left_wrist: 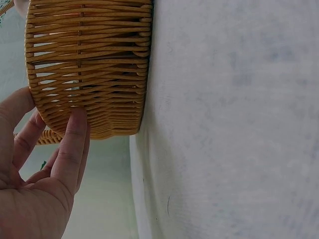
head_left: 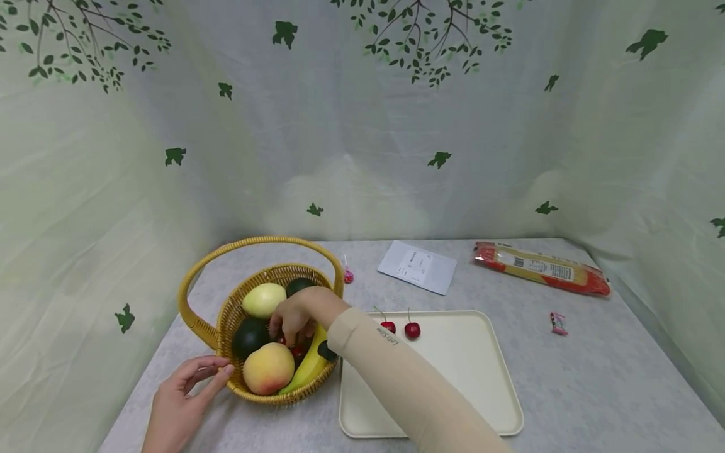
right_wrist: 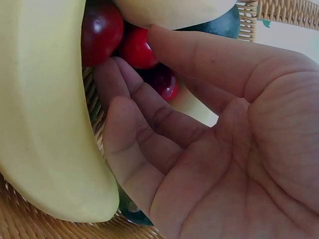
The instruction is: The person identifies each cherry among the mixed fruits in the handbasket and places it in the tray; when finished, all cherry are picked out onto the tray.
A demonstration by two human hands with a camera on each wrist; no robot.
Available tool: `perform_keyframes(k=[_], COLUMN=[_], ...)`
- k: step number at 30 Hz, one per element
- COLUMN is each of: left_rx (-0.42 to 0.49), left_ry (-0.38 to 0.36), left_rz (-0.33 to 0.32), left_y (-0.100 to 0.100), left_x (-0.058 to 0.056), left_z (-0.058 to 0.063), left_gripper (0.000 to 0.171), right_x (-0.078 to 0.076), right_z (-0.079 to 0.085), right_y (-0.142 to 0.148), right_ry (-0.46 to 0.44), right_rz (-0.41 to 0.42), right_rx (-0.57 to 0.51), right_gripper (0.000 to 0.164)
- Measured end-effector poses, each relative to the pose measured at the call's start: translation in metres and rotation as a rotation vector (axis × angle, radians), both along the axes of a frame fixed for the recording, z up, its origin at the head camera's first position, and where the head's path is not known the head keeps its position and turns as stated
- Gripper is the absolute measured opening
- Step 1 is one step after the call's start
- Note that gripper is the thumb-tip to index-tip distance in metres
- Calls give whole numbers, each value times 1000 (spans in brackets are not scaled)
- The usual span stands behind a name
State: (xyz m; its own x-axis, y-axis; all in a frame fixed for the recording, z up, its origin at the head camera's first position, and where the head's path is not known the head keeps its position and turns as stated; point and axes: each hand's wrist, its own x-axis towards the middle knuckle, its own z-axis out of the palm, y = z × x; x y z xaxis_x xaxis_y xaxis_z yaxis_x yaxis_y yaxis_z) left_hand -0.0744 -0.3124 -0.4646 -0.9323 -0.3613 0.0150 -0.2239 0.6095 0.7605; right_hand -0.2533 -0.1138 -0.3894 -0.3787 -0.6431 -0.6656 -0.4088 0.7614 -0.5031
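A wicker basket (head_left: pixel 226 314) with a tall handle holds a peach (head_left: pixel 269 369), a banana (head_left: pixel 310 368), a pale yellow-green fruit (head_left: pixel 264 301), dark green fruits (head_left: pixel 250 338) and several cherries (right_wrist: pixel 102 32). Reaching down into it, my right hand (head_left: pixel 300 311) has its fingers curled among the cherries. In the right wrist view, thumb and fingertips meet a red cherry (right_wrist: pixel 137 48) from two sides. My left hand (head_left: pixel 184 396) touches the basket's near left side, its fairly straight fingers (left_wrist: pixel 70 149) resting against the weave and rim.
Right of the basket lies a cream tray (head_left: pixel 498 377) with two stemmed cherries (head_left: pixel 412 330) near its far edge; my right forearm crosses over it. Behind are a wrapped lollipop (head_left: pixel 348 276), a silver pouch (head_left: pixel 418 267) and a red-and-yellow packet (head_left: pixel 544 269). A small pink wrapped candy (head_left: pixel 558 323) lies farther right.
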Motion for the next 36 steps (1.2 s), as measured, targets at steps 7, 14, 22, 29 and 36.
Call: perform_keyframes(k=[7,14,22,29,36], left_rx=[-2,13,23,26,23], left_ry=[-9,22,33,57,40], left_rz=[1,-8,-3,-10,2], left_y=[0,2,2,3,2], left_x=[0,0,0,1,0], left_z=[0,0,-1,-1,-1], left_gripper=[34,31,31,30,31], right_x=[-3,-8,-6,-6,-6], right_z=[-3,-7,-7,-7,-1], right_y=[1,8,12,13,16], right_ry=[-3,-9,-1,19,90], right_rz=[-14,-59,-85,-89,-29], right_rx=[-7,-74,-103,-105,-117], right_gripper=[25,13,15,20,15])
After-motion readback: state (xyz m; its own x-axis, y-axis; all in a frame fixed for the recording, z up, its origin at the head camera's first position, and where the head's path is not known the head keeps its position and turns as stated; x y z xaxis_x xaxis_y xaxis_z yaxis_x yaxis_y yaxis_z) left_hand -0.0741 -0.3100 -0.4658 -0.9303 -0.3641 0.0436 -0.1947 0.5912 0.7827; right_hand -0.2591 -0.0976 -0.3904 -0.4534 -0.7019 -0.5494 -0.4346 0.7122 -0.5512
